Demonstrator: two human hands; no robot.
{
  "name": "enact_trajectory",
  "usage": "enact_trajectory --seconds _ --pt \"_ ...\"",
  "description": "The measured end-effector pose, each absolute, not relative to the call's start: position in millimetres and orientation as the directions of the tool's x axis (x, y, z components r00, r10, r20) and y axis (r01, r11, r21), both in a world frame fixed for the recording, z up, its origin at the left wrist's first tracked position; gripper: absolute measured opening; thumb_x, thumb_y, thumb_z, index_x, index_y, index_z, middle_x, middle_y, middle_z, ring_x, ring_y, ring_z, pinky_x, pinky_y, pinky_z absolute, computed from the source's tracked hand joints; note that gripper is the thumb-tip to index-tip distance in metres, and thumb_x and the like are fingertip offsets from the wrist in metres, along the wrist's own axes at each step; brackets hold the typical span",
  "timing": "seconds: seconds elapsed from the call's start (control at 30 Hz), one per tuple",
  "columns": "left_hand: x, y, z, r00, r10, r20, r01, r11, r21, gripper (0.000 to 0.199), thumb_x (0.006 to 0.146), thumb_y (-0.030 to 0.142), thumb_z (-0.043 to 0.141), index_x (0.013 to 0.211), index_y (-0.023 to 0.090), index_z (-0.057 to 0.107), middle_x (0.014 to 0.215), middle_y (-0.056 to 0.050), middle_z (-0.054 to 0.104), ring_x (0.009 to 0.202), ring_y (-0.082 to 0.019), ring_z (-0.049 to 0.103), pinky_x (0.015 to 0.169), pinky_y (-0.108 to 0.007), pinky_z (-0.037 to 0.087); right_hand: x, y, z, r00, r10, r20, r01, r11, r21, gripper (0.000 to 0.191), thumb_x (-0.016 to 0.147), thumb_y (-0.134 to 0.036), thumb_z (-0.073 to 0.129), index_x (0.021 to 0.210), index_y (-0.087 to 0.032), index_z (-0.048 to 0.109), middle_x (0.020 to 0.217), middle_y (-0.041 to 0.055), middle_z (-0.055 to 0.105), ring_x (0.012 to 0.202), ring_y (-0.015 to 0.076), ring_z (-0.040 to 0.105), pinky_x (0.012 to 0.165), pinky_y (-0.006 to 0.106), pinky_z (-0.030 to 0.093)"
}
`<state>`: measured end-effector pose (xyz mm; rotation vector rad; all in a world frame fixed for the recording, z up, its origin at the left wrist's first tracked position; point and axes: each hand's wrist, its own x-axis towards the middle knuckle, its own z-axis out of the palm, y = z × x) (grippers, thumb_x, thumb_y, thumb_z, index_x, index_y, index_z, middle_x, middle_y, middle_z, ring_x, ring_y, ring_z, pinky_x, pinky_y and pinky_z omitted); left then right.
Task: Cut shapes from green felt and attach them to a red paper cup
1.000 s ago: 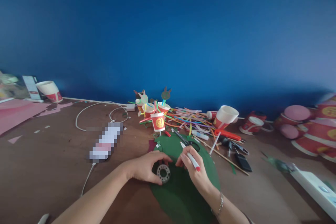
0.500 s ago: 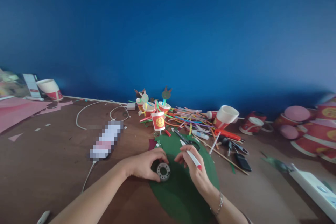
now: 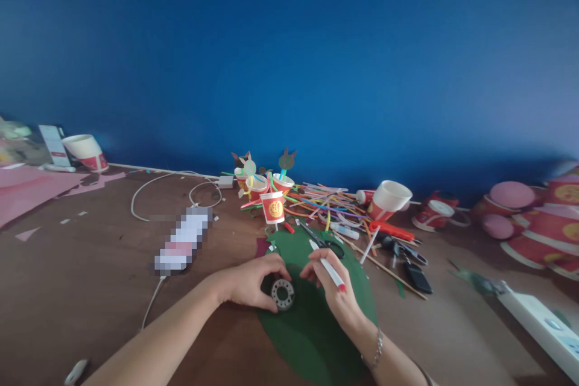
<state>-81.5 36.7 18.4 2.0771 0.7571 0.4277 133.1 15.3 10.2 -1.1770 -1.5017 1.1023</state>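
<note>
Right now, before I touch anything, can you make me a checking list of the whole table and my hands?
Surface: brown table, green paper on it.
Things in use: white ring and red-ended pen, both over the green paper.
Clutter: scissors on the green paper; straws piled behind; keys to the right; paper scraps to the left.
Left hand: curled round the ring's side.
Right hand: holding the pen.
Cables: white cord at the blurred phone, another looping behind it.
Surroundings: blue wall behind; no other people seen.

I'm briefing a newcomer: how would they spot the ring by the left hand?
On the brown table lies a green sheet. On it, between the left hand's thumb and fingers, is the ring: pale, round, dotted around its open centre, unlike the long pen in the right hand.
</note>
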Motion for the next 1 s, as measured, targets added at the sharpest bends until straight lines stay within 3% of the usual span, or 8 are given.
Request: enact_trajectory --seconds 0.27,0.4,0.5,0.67,1.0 --pt "-81 36 23 0.749 0.662 -0.013 0.397 -0.433 0.81 0.045 0.06 0.034 0.075 0.101 0.024 0.058 0.1 -0.002 0.051 0.089 -0.018 0.05 0.079 -0.029 0.041 133 14 10 -0.124 0.983 0.137 0.155 0.156 -0.976 0.023 0.086 -0.042 0.041 0.088 -0.019 0.047 0.066 0.0025 0.062 0.062 0.0166 0.054 0.054 0.027 0.041" --pt "-81 36 24 0.732 0.678 -0.06 0.434 -0.398 0.808 0.046 0.06 0.039 0.074 0.102 0.025 0.059 0.102 -0.001 0.049 0.09 -0.018 0.05 0.078 -0.027 0.041 134 11 19 -0.111 0.978 0.178 0.21 0.199 -0.957 0.033 0.088 -0.045 0.035 0.094 -0.018 0.053 0.062 0.0002 0.052 0.059 0.0148 0.048 0.055 0.026 0.039" --pt "-82 39 22 0.736 0.675 -0.055 0.448 -0.424 0.787 0.05 0.059 0.043 0.074 0.103 0.026 0.059 0.103 -0.002 0.049 0.09 -0.019 0.05 0.077 -0.027 0.041 133 7 30 -0.135 0.977 0.163 0.273 0.195 -0.942 0.033 0.088 -0.045 0.035 0.083 -0.019 0.056 0.062 -0.0008 0.045 0.059 0.014 0.043 0.054 0.025 0.036" --pt "-82 43 24 0.766 0.643 0.023 0.463 -0.575 0.675 0.05 0.057 0.048 0.074 0.1 0.027 0.061 0.098 -0.003 0.051 0.096 -0.023 0.046 0.085 -0.032 0.037 122 2 35 -0.252 0.959 0.127 0.323 0.207 -0.924 0.022 0.084 -0.033 0.046 0.066 -0.02 0.044 0.056 -0.0034 0.043 0.053 0.0112 0.038 0.049 0.022 0.031" --pt "-81 44 28 0.748 0.663 0.029 0.505 -0.597 0.623 0.051 0.053 0.053 0.075 0.094 0.026 0.062 0.101 -0.003 0.05 0.097 -0.024 0.044 0.085 -0.033 0.035 110 1 20 -0.301 0.943 0.143 0.449 0.272 -0.851 0.019 0.082 -0.026 0.048 0.065 -0.02 0.042 0.056 -0.0052 0.041 0.052 0.0102 0.038 0.049 0.021 0.03"
